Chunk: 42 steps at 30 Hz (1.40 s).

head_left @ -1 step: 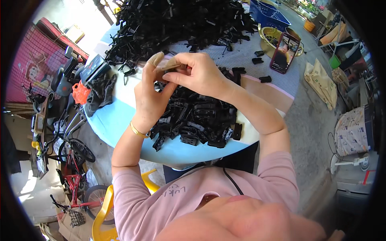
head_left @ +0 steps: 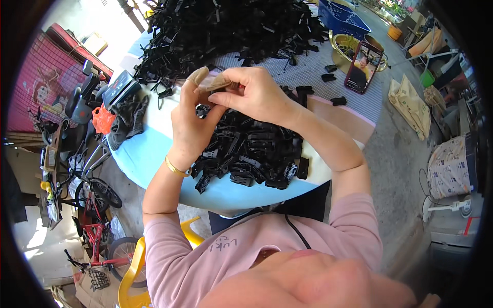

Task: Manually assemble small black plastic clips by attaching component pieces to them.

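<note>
Both hands are meeting above a round table with a pale blue rim [head_left: 149,154]. The left hand [head_left: 192,126] and the right hand [head_left: 251,95] are pinching together on a small black plastic part [head_left: 204,109], fingers curled tight around it, thumbs taped. Just beneath them a near pile of black plastic clips [head_left: 251,154] is lying, with a larger heap of black plastic pieces [head_left: 226,31] farther back.

Black plastic parts [head_left: 251,149] lie heaped on a pale blue table [head_left: 149,154]. A gold bangle [head_left: 176,168] circles the wrist above pink sleeves [head_left: 169,246]. The chair [head_left: 134,267] is yellow, the small bicycle [head_left: 95,233] seemingly red.
</note>
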Each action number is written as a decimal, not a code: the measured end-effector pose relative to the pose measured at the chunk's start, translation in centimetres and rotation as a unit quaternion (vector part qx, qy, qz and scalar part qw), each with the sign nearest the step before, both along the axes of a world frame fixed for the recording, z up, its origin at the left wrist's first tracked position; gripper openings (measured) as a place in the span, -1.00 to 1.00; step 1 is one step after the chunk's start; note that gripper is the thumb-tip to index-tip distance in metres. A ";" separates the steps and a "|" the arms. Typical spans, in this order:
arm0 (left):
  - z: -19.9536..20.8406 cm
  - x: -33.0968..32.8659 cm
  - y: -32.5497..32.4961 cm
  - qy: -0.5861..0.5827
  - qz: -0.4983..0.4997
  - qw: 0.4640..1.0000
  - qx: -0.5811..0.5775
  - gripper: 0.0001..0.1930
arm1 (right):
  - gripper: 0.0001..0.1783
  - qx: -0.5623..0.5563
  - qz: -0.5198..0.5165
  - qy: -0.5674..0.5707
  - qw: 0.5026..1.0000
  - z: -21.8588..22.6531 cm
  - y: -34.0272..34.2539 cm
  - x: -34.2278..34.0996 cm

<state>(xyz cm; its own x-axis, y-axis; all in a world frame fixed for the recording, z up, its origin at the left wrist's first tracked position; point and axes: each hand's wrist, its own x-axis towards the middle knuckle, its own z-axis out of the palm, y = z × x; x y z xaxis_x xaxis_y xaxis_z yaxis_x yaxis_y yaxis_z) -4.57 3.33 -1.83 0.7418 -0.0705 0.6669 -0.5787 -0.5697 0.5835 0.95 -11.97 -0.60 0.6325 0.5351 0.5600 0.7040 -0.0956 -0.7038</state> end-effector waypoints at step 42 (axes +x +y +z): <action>0.1 1.5 2.2 0.176 -0.186 0.912 -0.322 -0.80 | -0.84 -0.010 0.050 0.082 0.995 0.5 -0.1 0.4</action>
<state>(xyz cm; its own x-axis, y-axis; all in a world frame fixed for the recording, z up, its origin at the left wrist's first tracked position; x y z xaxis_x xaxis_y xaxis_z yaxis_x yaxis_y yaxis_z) -3.12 5.50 -1.70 0.9223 -0.0388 0.3846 -0.3748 0.1533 0.9143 1.30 -12.05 -0.08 0.6576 0.6102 0.4419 0.5862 -0.0459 -0.8089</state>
